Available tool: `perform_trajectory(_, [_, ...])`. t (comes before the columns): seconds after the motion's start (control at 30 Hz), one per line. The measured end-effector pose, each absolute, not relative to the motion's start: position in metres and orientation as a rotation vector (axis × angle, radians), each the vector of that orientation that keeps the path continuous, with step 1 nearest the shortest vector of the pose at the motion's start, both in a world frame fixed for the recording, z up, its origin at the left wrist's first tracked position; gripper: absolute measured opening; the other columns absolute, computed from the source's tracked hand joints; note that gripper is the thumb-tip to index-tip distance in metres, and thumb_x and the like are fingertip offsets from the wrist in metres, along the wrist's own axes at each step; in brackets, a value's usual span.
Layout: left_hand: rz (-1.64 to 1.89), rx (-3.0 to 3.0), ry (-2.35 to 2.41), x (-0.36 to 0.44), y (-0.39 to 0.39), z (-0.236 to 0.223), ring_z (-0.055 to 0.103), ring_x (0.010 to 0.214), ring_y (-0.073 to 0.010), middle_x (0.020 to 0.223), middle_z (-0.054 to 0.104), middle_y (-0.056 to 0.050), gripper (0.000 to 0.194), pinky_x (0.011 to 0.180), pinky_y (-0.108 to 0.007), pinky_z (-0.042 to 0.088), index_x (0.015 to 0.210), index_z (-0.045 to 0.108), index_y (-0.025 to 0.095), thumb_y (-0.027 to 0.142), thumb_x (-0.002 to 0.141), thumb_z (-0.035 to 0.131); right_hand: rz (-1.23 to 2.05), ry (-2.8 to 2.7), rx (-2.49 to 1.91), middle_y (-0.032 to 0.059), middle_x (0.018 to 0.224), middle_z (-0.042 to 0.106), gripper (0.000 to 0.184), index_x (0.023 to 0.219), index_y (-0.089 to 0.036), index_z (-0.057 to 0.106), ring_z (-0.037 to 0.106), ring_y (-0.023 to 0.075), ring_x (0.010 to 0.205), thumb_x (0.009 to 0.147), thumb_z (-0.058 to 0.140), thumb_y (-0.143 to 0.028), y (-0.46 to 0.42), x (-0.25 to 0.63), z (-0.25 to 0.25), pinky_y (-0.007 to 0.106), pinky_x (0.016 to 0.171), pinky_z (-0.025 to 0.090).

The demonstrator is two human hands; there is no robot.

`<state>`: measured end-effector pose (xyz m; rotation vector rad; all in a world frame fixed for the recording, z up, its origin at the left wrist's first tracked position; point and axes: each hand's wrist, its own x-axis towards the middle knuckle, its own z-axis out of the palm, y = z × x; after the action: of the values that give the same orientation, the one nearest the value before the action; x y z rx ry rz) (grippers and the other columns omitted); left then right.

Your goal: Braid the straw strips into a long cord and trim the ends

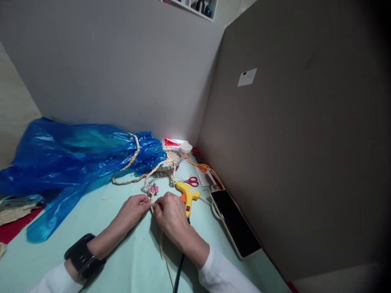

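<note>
My left hand (pixel 136 209) and my right hand (pixel 169 211) meet in the middle, both closed in a pinch on a pale braided straw cord (pixel 152 198). Just beyond the fingers, a pink binder clip (pixel 153 189) grips the braid. Past the clip the braid runs toward a round woven piece (pixel 171 159) at the back. A loose strand (pixel 165 256) trails from my hands toward the near edge. Beside my right hand lies a yellow glue gun (pixel 188 196) with an orange trigger. My fingers partly hide the cord.
A large blue plastic bag (pixel 79 150) covers the left, with a braid loop (pixel 137 152) over it. Red-handled scissors (pixel 192 181), orange scissors (pixel 200 167), a paper cup (pixel 186 150) and a phone (pixel 236 224) on a stand lie right. Grey partitions (pixel 122 69) wall in the table.
</note>
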<state>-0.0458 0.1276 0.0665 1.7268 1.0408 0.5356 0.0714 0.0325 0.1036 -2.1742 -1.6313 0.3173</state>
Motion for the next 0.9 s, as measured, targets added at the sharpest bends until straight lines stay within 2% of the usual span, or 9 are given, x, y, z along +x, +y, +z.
perform_trajectory(0.17, [0.501, 1.703, 1.021, -0.048, 0.129, 0.06, 0.043, 0.051, -0.0128, 0.05, 0.047, 0.008, 0.031, 0.056, -0.027, 0.031, 0.054, 0.049, 0.022, 0.038, 0.074, 0.067, 0.193, -1.76, -2.157, 0.0125, 0.1, 0.069, 0.023, 0.101, -0.015, 0.073, 0.067, 0.0252, 0.084, 0.092, 0.052, -0.019, 0.022, 0.055, 0.101, 0.034, 0.066, 0.042])
perform_trajectory(0.23, [0.487, 1.656, 1.01, -0.049, 0.13, 0.06, 0.04, 0.049, -0.0108, 0.052, 0.043, 0.009, 0.035, 0.053, -0.025, 0.029, 0.056, 0.048, 0.021, 0.038, 0.078, 0.069, 0.047, -1.914, -2.083, 0.0129, 0.102, 0.068, 0.027, 0.111, -0.013, 0.069, 0.066, 0.0266, 0.088, 0.088, 0.054, -0.012, 0.017, 0.045, 0.096, 0.035, 0.067, 0.046])
perform_trajectory(0.3, [0.458, 1.592, 0.986, -0.051, 0.128, 0.062, 0.033, 0.044, -0.009, 0.049, 0.038, 0.011, 0.035, 0.048, -0.024, 0.025, 0.059, 0.047, 0.022, 0.042, 0.081, 0.066, -0.089, -2.114, -1.985, 0.0151, 0.101, 0.067, 0.03, 0.112, -0.009, 0.067, 0.065, 0.0265, 0.087, 0.085, 0.055, -0.006, 0.014, 0.037, 0.088, 0.034, 0.062, 0.048])
perform_trajectory(0.37, [0.427, 1.53, 0.953, -0.053, 0.126, 0.067, 0.026, 0.04, -0.0078, 0.045, 0.034, 0.012, 0.034, 0.045, -0.024, 0.019, 0.062, 0.048, 0.022, 0.048, 0.079, 0.063, -0.172, -2.285, -1.904, 0.0186, 0.1, 0.066, 0.026, 0.106, -0.006, 0.067, 0.064, 0.0265, 0.083, 0.083, 0.055, -0.003, 0.014, 0.032, 0.082, 0.033, 0.056, 0.048])
perform_trajectory(0.47, [0.407, 1.473, 0.922, -0.055, 0.122, 0.074, 0.018, 0.037, -0.0065, 0.038, 0.031, 0.013, 0.033, 0.042, -0.024, 0.011, 0.065, 0.051, 0.022, 0.053, 0.067, 0.062, -0.281, -2.391, -1.804, 0.0228, 0.102, 0.066, 0.022, 0.101, -0.003, 0.069, 0.064, 0.0284, 0.085, 0.083, 0.055, -0.003, 0.013, 0.031, 0.077, 0.032, 0.053, 0.047])
perform_trajectory(0.63, [0.402, 1.444, 0.921, -0.056, 0.122, 0.079, 0.019, 0.037, -0.0053, 0.038, 0.035, 0.012, 0.029, 0.04, -0.023, 0.009, 0.066, 0.055, 0.02, 0.046, 0.058, 0.066, -0.051, -2.312, -1.819, 0.0173, 0.095, 0.069, 0.015, 0.09, -0.01, 0.072, 0.065, 0.0265, 0.076, 0.085, 0.061, -0.018, 0.008, 0.037, 0.086, 0.035, 0.06, 0.045])
perform_trajectory(0.77, [0.406, 1.45, 0.9, -0.056, 0.121, 0.084, 0.027, 0.04, -0.0054, 0.045, 0.043, 0.01, 0.024, 0.042, -0.022, 0.016, 0.063, 0.055, 0.019, 0.038, 0.054, 0.067, 0.245, -2.037, -1.91, 0.0118, 0.081, 0.073, 0.032, 0.081, -0.017, 0.075, 0.067, 0.0262, 0.073, 0.093, 0.056, -0.04, 0.011, 0.045, 0.102, 0.034, 0.063, 0.04])
perform_trajectory(0.83, [0.408, 1.461, 0.881, -0.056, 0.119, 0.088, 0.03, 0.042, -0.0059, 0.047, 0.042, 0.01, 0.024, 0.044, -0.022, 0.018, 0.062, 0.054, 0.019, 0.037, 0.054, 0.067, 0.332, -1.78, -1.966, 0.0114, 0.085, 0.074, 0.034, 0.083, -0.018, 0.075, 0.067, 0.0254, 0.078, 0.096, 0.053, -0.039, 0.017, 0.054, 0.107, 0.033, 0.065, 0.038])
perform_trajectory(0.9, [0.397, 1.474, 0.868, -0.057, 0.118, 0.091, 0.027, 0.042, -0.0059, 0.046, 0.038, 0.011, 0.026, 0.043, -0.022, 0.015, 0.063, 0.055, 0.019, 0.04, 0.056, 0.067, 0.371, -1.57, -1.996, 0.0127, 0.094, 0.075, 0.027, 0.095, -0.016, 0.075, 0.067, 0.024, 0.084, 0.095, 0.054, -0.033, 0.025, 0.066, 0.109, 0.031, 0.068, 0.038])
